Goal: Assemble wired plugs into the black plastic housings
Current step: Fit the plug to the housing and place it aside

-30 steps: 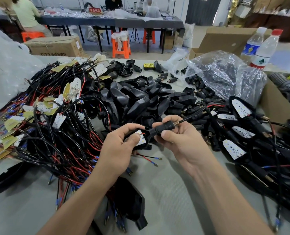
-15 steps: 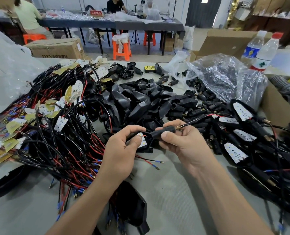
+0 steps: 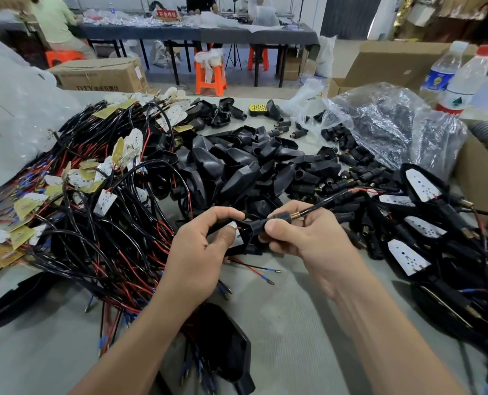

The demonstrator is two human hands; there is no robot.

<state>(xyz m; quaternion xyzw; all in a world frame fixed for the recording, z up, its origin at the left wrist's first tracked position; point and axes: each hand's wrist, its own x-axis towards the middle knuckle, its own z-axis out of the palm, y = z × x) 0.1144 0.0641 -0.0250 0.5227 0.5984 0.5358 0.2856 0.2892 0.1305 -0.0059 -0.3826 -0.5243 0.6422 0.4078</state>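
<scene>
Wires (image 3: 94, 223) in black and red, tagged with small white and yellow boards, lie heaped to the left of the hands, reaching up against the left wrist. The left hand (image 3: 200, 252) curls thumb and fingers round a black housing (image 3: 247, 238), a bit of white board showing inside it between thumb and forefinger. Just to its right, the right hand (image 3: 308, 243) pinches the plug (image 3: 260, 227) by its black barrel, thumb on the near side, fingers behind. The barrel's end sits at the housing's mouth; how deep it sits cannot be told. A brass spring (image 3: 292, 215) sticks out past the right thumb, and a black cable (image 3: 337, 198) runs from it up and to the right. Beyond both hands lies a pile of empty housings (image 3: 237, 166). Below them two loose wire ends (image 3: 268, 270) rest on the grey table (image 3: 294, 323). Right of the right hand lie fitted units (image 3: 419, 183) with white boards, and beyond these a clear plastic bag (image 3: 394, 124).
</scene>
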